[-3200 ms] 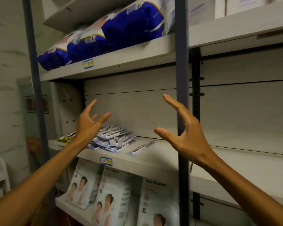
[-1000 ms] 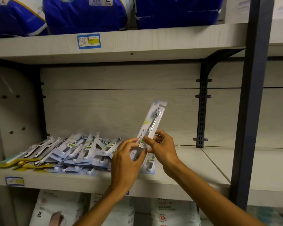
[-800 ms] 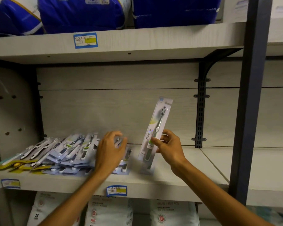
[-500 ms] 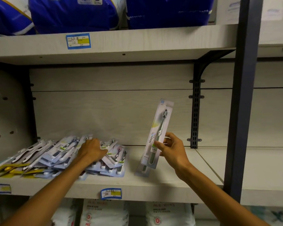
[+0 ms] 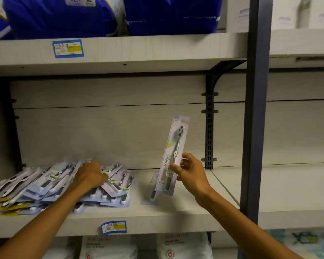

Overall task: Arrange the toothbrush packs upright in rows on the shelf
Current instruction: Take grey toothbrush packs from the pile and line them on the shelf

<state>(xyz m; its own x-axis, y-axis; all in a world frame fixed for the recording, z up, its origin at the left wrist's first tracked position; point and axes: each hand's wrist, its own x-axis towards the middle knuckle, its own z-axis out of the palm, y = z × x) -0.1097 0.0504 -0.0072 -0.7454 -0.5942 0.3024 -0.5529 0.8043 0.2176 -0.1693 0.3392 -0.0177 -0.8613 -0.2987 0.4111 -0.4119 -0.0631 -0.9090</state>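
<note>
My right hand [image 5: 190,172] pinches a toothbrush pack [image 5: 173,150] and holds it nearly upright above the shelf [image 5: 176,215], its top tilted right. Under it another toothbrush pack [image 5: 151,191] lies flat on the shelf. To the left sprawls a loose heap of several toothbrush packs [image 5: 51,184]. My left hand [image 5: 91,174] rests on top of that heap with its fingers curled down among the packs; whether it grips one I cannot tell.
A dark metal upright [image 5: 254,109] stands in front of the shelf at the right, with a slotted bracket [image 5: 209,128] on the back panel. Blue bags [image 5: 64,15] fill the shelf above. White bags [image 5: 181,245] sit on the shelf below. A price tag [image 5: 114,227] marks the front edge.
My left hand let go of the held pack and moved left onto the heap. My right hand kept the pack and stood it more upright.
</note>
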